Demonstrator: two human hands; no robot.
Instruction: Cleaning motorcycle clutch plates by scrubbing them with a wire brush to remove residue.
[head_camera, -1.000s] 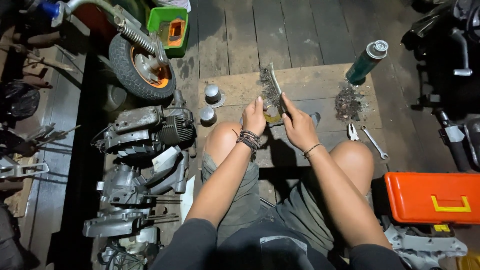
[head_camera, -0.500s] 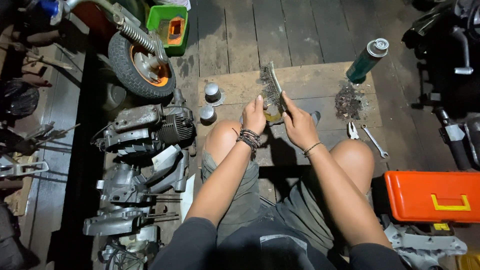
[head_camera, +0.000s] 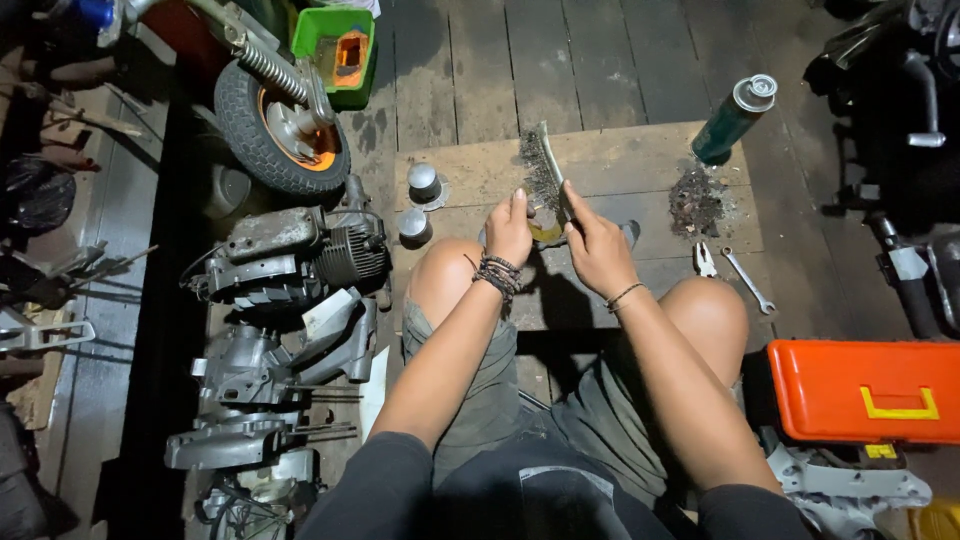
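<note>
The right hand (head_camera: 598, 248) has its fingers closed round a wire brush (head_camera: 545, 170), which points to 12 o'clock. The left hand (head_camera: 510, 228) pinches a small part just beside it.

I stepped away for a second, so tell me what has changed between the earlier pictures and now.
Almost nothing. The right hand still holds the wire brush over the small part gripped in the left hand; the brush looks tilted a shade differently. The green spray can, wrench, two metal caps and orange toolbox lie where they were.
</note>
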